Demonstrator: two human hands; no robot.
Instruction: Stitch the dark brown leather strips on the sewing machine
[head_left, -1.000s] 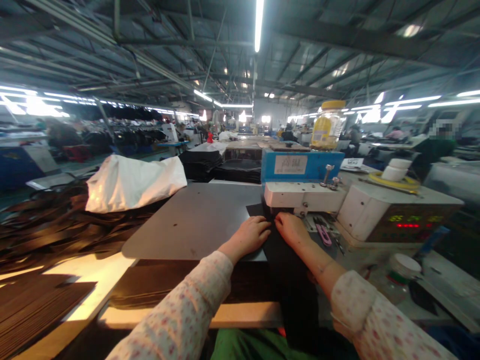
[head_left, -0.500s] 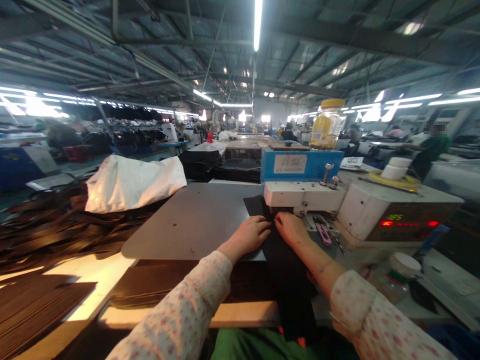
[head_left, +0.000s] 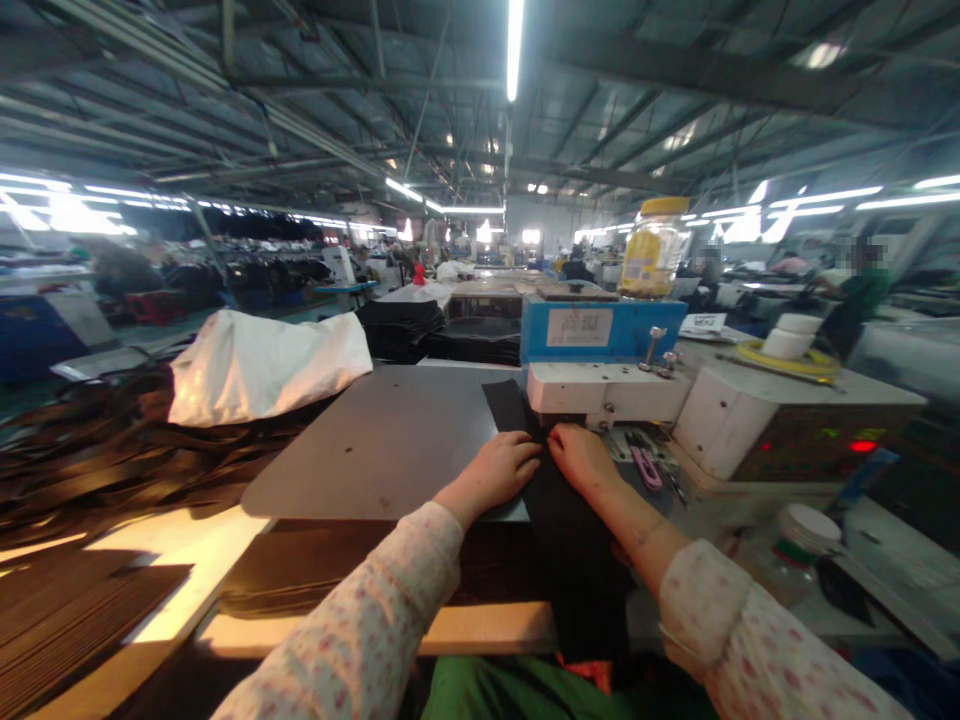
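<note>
A long black fabric strip [head_left: 566,520] runs from the metal plate [head_left: 390,440] past the head of a white and blue machine [head_left: 581,388] and hangs toward my lap. My left hand [head_left: 501,468] lies at its left edge, fingers bent and pressed together on the fabric. On the other edge, close below the machine head, my right hand [head_left: 581,458] is closed with the fabric under its curled fingers. The fingertips are partly hidden. Pink-handled thread snips [head_left: 646,468] lie just right of my right hand.
A control box [head_left: 795,430] with a lit display stands at right, a lidded jar [head_left: 804,540] in front of it. Brown strips [head_left: 97,450] are heaped at left under a white cloth [head_left: 266,368]. A yellow-lidded jar [head_left: 652,250] tops the machine. Co-workers are farther back.
The black strip has slid slightly away from me: its far end lies farther up and left, its hanging end higher. Both hands stay nearly in place. The green display digits have changed.
</note>
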